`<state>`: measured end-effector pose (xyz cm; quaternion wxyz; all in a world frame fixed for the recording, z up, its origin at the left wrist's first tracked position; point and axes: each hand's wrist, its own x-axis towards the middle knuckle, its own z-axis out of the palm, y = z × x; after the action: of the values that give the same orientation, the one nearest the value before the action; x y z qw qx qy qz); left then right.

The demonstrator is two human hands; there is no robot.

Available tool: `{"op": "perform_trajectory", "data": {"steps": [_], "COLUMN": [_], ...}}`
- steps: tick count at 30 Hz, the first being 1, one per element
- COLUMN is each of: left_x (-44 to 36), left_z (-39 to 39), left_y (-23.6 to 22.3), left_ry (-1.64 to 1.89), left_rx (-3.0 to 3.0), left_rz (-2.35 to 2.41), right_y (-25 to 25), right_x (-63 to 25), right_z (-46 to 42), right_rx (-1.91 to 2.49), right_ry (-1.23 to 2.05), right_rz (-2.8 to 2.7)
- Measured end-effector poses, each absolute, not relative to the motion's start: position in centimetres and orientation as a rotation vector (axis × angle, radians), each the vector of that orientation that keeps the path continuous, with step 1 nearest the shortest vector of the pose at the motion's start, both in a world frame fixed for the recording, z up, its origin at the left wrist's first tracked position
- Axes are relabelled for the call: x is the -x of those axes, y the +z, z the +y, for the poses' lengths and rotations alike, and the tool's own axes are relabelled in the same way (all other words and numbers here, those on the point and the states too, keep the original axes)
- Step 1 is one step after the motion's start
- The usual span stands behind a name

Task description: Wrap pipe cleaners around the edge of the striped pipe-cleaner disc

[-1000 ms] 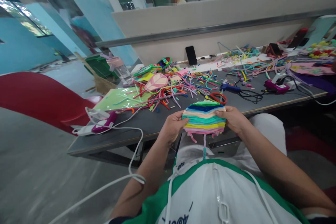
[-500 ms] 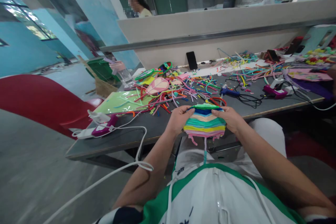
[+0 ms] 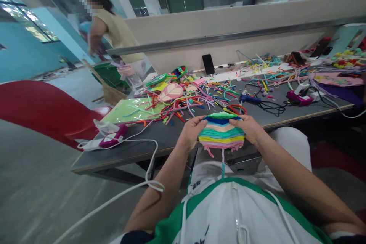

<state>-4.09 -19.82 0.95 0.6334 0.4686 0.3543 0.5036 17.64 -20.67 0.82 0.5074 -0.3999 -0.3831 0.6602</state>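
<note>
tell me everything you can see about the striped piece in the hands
The striped piece is a flat, roughly rounded panel of bands resembling soft craft stems: green on top, then mainly dark blue, light blue, peach, teal, yellow and pink. Short pink ends dangle from its lower edge; a longer lilac-and-teal strand hangs below the middle. The left hand and right hand pinch its upper sides, holding it near the table's front edge.

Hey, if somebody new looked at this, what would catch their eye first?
Probably the striped piece, held between the left hand and the right hand by the near edge of the table. Next, perhaps, the jumble of bright fuzzy sticks on the table beyond it, then the big red chair at the picture's left edge.
</note>
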Motion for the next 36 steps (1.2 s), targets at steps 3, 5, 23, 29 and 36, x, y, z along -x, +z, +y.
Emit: {"op": "perform_trajectory", "data": {"steps": [3,5,23,29,36], "left_x": [4.4,4.4,4.8,4.2,4.1], "left_z": [-20.5,-20.9,-22.4,-22.1,-22.7], "left_y": [0.5,0.1,-1.8,-1.4,-2.4], "left_ry": [1.127,1.110,0.966,1.088,0.992], "left_rx": [-1.055,-1.052,-0.925,-0.899,-0.957], "left_rz": [0.805,0.787,0.735,0.712,0.745], "right_y": [0.9,0.9,0.1,-3.0,-4.3], "right_x": [-17.7,-17.7,-18.8,-17.9,-17.4], "right_z": [-20.8,-20.8,-21.5,-23.3,-23.0], "right_rx": [0.962,0.971,0.845,0.826,0.906], "right_ry": [1.595,1.585,1.683,1.739,1.738], "right_rz": [-0.890,-0.881,-0.903,-0.897,-0.900]}}
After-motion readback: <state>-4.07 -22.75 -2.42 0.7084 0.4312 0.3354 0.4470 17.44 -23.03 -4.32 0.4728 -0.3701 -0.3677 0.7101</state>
